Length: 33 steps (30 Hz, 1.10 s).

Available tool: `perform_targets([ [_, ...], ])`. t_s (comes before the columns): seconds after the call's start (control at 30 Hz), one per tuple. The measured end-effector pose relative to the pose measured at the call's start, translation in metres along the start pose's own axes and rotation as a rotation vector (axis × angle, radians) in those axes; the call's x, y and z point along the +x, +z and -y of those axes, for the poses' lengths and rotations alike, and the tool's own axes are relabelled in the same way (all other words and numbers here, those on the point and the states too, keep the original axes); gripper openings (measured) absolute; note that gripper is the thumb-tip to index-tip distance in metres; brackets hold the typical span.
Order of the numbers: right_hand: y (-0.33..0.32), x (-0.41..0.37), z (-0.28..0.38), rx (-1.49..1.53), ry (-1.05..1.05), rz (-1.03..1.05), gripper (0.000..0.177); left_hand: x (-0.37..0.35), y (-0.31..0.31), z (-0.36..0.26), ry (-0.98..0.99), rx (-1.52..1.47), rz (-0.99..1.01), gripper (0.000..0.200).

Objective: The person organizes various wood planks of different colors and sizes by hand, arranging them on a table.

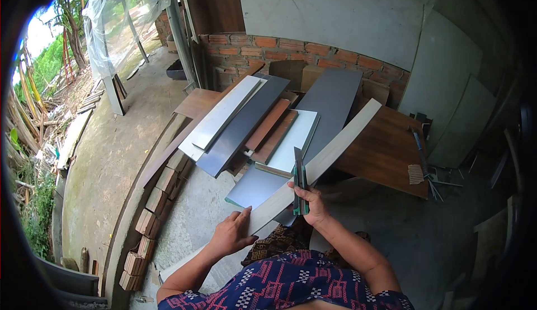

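A long pale board (341,139) lies slantwise in front of me, its far end up to the right. My left hand (231,233) grips its near end, fingers on top and thumb at the lower edge. In my right hand (313,202) are dark narrow strips (299,184) with green edges, held upright over the board. Beyond the hands are a white panel (291,142), brown boards (271,126) and a dark grey board (246,125).
A wide grey board (334,100) and a brown wooden panel (386,148) lie behind the pale board. A hammer (417,139) rests at the right. Stacked bricks (146,223) line the left edge. A brick wall (268,47) stands at the back.
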State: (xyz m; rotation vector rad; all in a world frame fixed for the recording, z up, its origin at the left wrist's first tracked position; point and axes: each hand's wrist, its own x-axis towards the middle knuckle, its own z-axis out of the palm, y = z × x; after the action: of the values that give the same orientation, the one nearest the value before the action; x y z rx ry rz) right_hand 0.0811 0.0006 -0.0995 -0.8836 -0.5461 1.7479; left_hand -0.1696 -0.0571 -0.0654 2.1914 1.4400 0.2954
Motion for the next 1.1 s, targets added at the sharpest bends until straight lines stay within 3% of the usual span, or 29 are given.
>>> perform_targets([
  [0.23,0.032,0.007,0.040,-0.022,-0.057,0.131,0.031,0.020,-0.004,0.014,0.006,-0.291,-0.325,0.062],
  [0.5,-0.008,-0.028,0.061,-0.071,-0.122,0.127,0.033,0.095,-0.070,0.060,-0.044,-0.142,-0.592,0.058],
  [0.73,-0.087,-0.076,0.046,-0.050,-0.143,-0.098,0.033,0.153,-0.069,0.122,-0.148,0.086,-0.541,0.058],
  [1.1,-0.141,-0.119,0.028,0.014,-0.204,-0.329,0.036,0.182,-0.052,0.128,-0.204,0.155,-0.478,0.053],
])
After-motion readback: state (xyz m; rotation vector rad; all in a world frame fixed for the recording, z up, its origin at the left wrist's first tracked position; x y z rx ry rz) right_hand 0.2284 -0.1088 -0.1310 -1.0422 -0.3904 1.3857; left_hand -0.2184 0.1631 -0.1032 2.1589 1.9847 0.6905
